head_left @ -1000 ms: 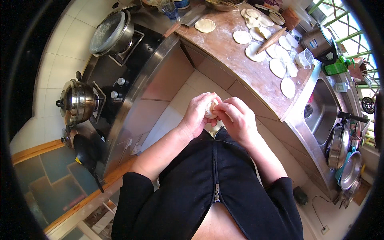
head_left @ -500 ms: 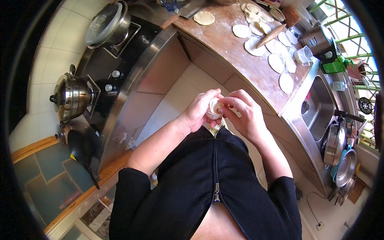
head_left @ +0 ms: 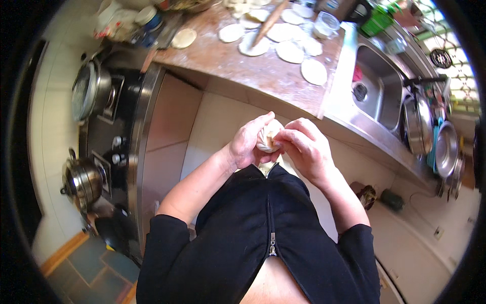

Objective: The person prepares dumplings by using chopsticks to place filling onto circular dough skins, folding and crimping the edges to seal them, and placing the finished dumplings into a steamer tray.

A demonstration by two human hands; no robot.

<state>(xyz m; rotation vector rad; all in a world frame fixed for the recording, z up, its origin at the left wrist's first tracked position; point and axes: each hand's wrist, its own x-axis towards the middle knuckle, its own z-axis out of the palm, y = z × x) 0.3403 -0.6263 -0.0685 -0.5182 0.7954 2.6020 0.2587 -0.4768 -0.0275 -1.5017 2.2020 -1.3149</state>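
A pleated, round dough bun rests in my left hand, whose fingers curl around its side and underneath. From the right, my right hand pinches the rim of the bun between thumb and fingertips. The pleats spiral around its upper side; the filling cannot be made out. Both hands are in front of my body, short of the counter's edge. Flat dough rounds lie on the floured wooden counter beyond them, among them one round near the sink. A wooden rolling pin lies across others.
To the right is a metal sink with pans beside it. A clear plastic cup stands on the counter. On the left, a stove carries a steel pot and a lidded pan.
My view has turned, so the counter and sink shift left and upward in the picture. Both hands stay together at the bun, with the right fingers still pinching its rim.
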